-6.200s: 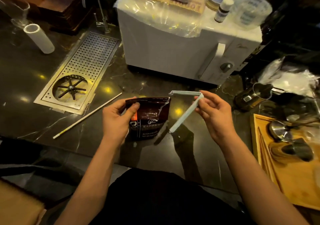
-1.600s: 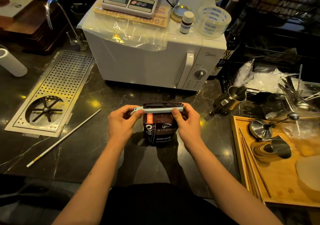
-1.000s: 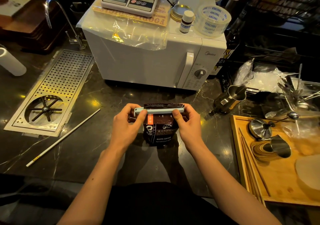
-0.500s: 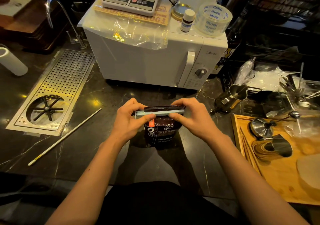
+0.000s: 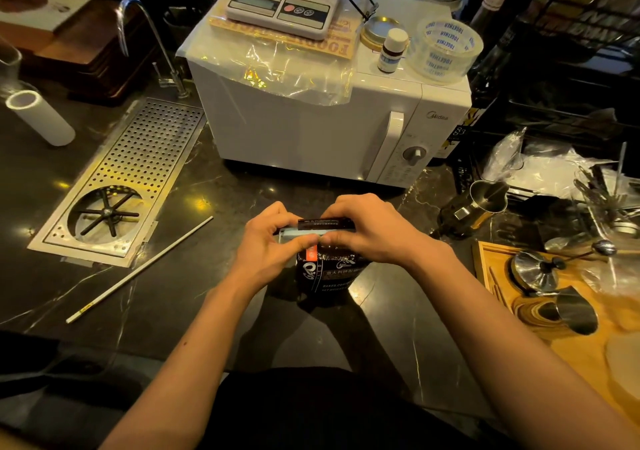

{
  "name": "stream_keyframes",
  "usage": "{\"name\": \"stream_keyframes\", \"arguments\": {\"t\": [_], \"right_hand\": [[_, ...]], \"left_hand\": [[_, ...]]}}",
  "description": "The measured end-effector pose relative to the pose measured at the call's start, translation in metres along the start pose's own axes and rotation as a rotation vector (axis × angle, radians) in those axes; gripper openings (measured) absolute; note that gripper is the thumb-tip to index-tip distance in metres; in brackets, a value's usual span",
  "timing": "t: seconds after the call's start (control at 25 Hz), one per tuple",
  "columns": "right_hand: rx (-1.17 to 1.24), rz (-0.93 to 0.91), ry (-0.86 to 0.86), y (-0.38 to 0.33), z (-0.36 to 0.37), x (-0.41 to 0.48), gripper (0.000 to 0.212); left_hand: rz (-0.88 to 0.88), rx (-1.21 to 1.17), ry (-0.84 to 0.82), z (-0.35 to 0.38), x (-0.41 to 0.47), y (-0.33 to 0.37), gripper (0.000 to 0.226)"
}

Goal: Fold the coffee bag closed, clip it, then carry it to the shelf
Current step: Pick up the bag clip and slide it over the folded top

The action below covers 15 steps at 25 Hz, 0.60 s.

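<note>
At the far left of your table (image 5: 166,311) a white tube (image 5: 41,118) lies on its side, and nearer you a perforated drain tray (image 5: 145,158) runs back toward the tap (image 5: 145,40). A thin white stick (image 5: 138,271) lies slanted just right of the tray. In the middle, your left hand (image 5: 270,245) is closed on the left end of the pale clip (image 5: 299,234), thumb on its near side and fingers curled over the far side. The clip sits across the folded top of the coffee bag (image 5: 329,273), which stands upright on the table straight in front of you, near the microwave (image 5: 329,117). A dark strip of the bag's top shows above the clip. Your right hand (image 5: 374,234) is closed on the clip's right end and covers that corner of the bag; the two thumbs nearly meet. To the right stands a steel pitcher (image 5: 485,203), and at the near right a wooden tray (image 5: 571,345) holds metal tools.
</note>
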State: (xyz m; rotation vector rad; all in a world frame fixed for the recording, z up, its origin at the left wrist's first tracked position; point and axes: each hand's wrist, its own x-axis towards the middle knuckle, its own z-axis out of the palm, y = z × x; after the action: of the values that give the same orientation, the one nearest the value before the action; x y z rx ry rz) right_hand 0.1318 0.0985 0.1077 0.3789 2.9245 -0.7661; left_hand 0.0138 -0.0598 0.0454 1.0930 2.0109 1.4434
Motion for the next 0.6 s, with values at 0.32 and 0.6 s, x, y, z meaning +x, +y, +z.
{"name": "stream_keyframes", "arguments": {"t": [0.32,0.6], "right_hand": [[-0.034,0.020,-0.008,-0.0017,0.0019,-0.0032,0.035],[-0.122,0.052,0.053,-0.0078,0.0031,0.0002,0.034]], "left_hand": [[-0.002,0.015,-0.043,-0.0017,-0.0042,-0.0009,0.012],[0.005,0.054,-0.037,-0.0034,0.0026,-0.0021,0.020]]}}
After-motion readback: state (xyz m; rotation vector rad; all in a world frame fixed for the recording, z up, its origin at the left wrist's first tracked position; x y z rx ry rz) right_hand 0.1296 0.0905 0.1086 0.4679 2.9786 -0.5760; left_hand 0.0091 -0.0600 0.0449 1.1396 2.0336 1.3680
